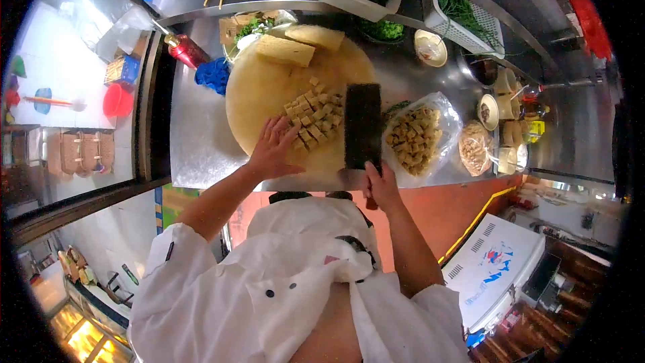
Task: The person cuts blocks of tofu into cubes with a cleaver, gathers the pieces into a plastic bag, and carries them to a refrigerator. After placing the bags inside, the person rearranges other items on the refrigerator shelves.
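On a round cutting board (252, 104) lies a patch of pale diced cubes (312, 117), some still in neat rows. My left hand (272, 151) rests at their left edge with its fingers spread, the fingertips touching the nearest cubes. In my right hand (381, 185) is the handle of a cleaver (363, 124); its broad dark blade stands just right of the cubes. Two larger pale slabs (285, 49) sit at the board's far side. Right of the blade, a clear plastic bag (443, 114) holds more cubes (413, 141).
Another bag (474, 148) of small pale pieces lies farther right, near several bowls and cups (489, 111). White baskets of greens (463, 17) line the back. A red bottle (187, 52) and blue cloth (213, 75) are left of the board. A white chest (494, 269) stands behind right.
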A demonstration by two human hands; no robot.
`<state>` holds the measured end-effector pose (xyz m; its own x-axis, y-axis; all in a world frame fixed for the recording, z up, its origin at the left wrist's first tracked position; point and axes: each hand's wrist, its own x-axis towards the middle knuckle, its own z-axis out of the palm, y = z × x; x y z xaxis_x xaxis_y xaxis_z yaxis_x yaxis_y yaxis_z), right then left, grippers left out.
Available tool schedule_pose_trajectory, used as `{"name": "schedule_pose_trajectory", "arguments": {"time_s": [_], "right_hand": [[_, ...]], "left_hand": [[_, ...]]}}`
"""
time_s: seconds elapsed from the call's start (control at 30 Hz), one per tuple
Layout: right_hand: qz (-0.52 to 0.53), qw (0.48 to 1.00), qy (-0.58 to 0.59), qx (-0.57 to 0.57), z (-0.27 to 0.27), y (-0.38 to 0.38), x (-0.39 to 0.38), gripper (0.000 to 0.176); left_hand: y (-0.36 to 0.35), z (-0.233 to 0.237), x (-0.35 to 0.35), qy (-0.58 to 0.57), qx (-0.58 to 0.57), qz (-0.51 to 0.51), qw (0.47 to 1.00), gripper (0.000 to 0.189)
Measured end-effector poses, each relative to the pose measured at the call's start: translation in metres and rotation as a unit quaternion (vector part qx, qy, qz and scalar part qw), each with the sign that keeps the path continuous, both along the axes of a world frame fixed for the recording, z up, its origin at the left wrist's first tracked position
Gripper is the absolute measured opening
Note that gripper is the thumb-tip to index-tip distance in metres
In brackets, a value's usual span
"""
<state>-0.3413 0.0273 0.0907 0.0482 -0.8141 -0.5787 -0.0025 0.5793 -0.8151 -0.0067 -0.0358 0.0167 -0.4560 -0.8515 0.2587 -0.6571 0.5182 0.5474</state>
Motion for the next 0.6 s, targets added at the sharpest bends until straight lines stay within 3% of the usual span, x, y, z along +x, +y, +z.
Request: {"name": "schedule_pose_trajectory", "arguments": {"time_s": [0.17, 0.3, 0.47, 0.6], "right_hand": [[-0.125, 0.988, -0.020, 0.086, -0.025, 0.046, -0.048, 0.021], [-0.142, 0.984, -0.042, 0.101, -0.060, 0.062, -0.061, 0.022], [-0.156, 0.981, -0.040, 0.111, -0.069, 0.042, -0.041, 0.026], [-0.134, 0.990, -0.005, 0.053, -0.150, 0.038, -0.028, 0.026]], "left_hand": [[-0.049, -0.006, -0.015, -0.107, 0.004, -0.036, 0.994, 0.126], [-0.080, -0.004, -0.019, -0.100, -0.011, -0.114, 0.988, 0.128], [-0.088, -0.010, -0.035, -0.075, -0.025, -0.129, 0.988, 0.118], [-0.069, 0.001, -0.051, -0.081, -0.032, -0.081, 0.993, 0.098]]}}
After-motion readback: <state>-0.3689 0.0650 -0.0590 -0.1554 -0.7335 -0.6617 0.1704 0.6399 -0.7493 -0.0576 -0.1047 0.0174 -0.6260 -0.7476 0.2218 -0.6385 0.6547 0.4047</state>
